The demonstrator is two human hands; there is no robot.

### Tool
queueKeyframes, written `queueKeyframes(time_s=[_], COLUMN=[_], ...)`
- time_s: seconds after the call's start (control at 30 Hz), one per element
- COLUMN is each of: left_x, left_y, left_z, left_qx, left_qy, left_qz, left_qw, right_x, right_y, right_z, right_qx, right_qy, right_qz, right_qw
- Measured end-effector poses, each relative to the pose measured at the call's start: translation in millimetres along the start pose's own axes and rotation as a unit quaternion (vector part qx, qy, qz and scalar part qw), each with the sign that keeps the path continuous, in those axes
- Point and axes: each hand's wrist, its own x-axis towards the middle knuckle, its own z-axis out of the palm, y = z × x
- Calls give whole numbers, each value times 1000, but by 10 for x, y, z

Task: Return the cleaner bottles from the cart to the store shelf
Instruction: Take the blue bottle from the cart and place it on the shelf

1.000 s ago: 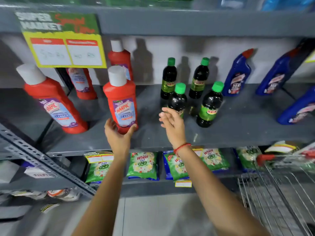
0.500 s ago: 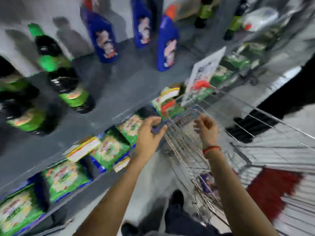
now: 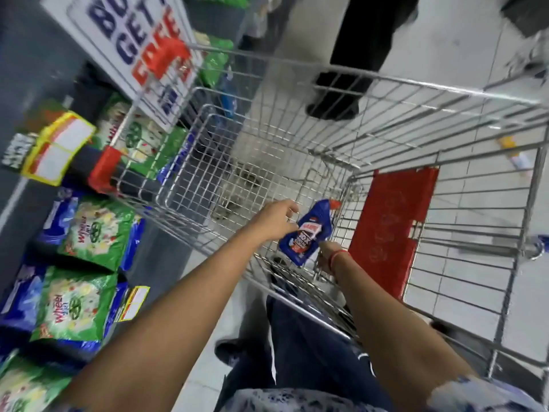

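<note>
Bottle (image 3: pixel 307 232), blue with a red cap, sits tilted inside the wire cart (image 3: pixel 386 120), between both hands. Green packets (image 3: pixel 92 230) fill the shelf at left. The left hand (image 3: pixel 274 220) pinches the bottle's label side, fingers curled; the right hand (image 3: pixel 325 257) is mostly hidden behind it, grip unclear.

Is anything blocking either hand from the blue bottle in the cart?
Nothing visible does. The blue cleaner bottle sits between both hands inside the wire cart: the left hand is at its upper side, the right hand at its base.
</note>
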Motion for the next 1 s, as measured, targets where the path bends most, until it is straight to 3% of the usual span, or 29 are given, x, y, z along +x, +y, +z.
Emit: queueKeyframes(time_s=[0.2, 0.3, 0.4, 0.57, 0.8, 0.93, 1.0], left_x=[614, 825, 987, 1192, 941, 638, 472], left_y=[-223, -383, -545, -814, -715, -486, -351], left_z=[324, 496, 722, 981, 551, 150, -125], left_qx=[61, 41, 23, 16, -149, -270, -277], left_qy=[-56, -53, -112, -138, -174, -103, -66], left_qz=[-65, -79, -100, -115, -172, -126, -83], left_qw=[994, 995, 988, 984, 958, 949, 955], right_x=[449, 599, 684, 736, 479, 152, -77], right_y=[138, 229, 274, 315, 53, -427, -718], right_z=[158, 174, 186, 268, 86, -89, -137], right_qx=[101, 140, 133, 164, 201, 147, 103], right_qy=[-7, -15, -19, -18, -123, -185, -197], right_qz=[50, 86, 81, 38, 0, -98, -168], right_qw=[994, 986, 988, 986, 972, 967, 960])
